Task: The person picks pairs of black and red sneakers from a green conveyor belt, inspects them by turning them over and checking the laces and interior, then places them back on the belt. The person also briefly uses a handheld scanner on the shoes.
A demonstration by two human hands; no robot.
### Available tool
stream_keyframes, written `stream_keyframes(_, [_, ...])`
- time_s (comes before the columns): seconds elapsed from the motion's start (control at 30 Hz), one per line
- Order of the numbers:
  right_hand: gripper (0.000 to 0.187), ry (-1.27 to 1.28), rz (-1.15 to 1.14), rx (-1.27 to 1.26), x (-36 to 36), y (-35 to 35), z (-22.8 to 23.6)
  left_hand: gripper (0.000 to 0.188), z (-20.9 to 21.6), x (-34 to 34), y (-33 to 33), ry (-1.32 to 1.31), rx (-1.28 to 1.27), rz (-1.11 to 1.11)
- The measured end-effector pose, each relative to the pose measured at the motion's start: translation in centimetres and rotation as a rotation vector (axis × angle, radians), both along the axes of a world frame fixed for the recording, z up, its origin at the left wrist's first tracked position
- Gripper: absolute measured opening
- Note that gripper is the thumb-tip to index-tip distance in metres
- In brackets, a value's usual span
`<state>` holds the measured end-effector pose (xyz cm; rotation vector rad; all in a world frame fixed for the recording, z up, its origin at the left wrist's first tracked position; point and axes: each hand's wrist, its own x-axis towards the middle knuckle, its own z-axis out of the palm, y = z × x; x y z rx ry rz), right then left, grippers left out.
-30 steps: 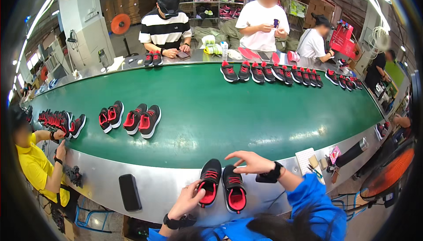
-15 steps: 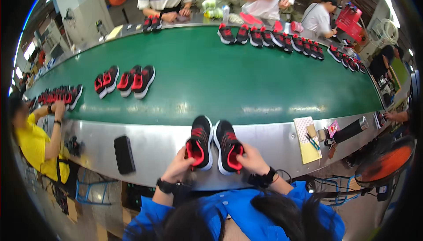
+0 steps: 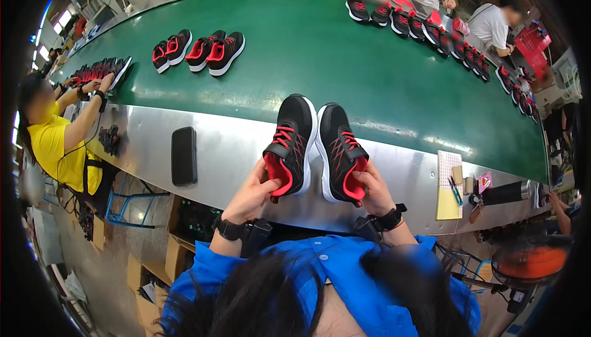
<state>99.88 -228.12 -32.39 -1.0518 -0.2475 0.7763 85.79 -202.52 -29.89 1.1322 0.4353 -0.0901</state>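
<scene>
My left hand [image 3: 251, 194] grips the heel of a black sneaker [image 3: 293, 143], thumb inside its red-lined opening. A matching sneaker [image 3: 340, 133] is held at the heel by my right hand [image 3: 377, 192], with that thumb also in the opening. Both shoes have red laces, a black strap and a white sole. Their toes point away from me and come close together, while the heels spread apart. They are over the metal ledge [image 3: 246, 146], toes overlapping the edge of the green belt [image 3: 271, 41]. The fingers beneath each shoe are mostly hidden.
More black-and-red sneakers [image 3: 226, 53] stand on the belt at left, and a row [image 3: 431, 32] lines its far right. A black phone [image 3: 184, 156] lies on the ledge at left; a yellow notepad [image 3: 449, 195] with a pen is at right. Co-workers sit around, one in yellow [image 3: 52, 143].
Both sneakers have come up closer to my view and look larger, still in my hands. My view has tilted and shifted, so the belt and its far side sit higher in the picture.
</scene>
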Motion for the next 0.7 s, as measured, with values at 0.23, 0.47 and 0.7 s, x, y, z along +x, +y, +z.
stream_keyframes(0.23, [0.077, -1.281, -0.108, -0.844, -1.1, -1.2, 3.4, 0.072, 0.8, -2.3, -2.0, -0.117, 1.191, 0.111])
stream_keyframes(0.47, [0.08, -1.244, -0.163, -0.964, -2.7, -0.9, 2.9, 0.086, -1.5, -2.4, -4.4, -0.069, 1.343, 0.134])
stream_keyframes(0.7, [0.078, -1.172, -0.094, -0.903, -2.0, -1.4, 1.3, 0.083, -0.6, -1.4, -3.8, -0.077, 1.209, 0.092])
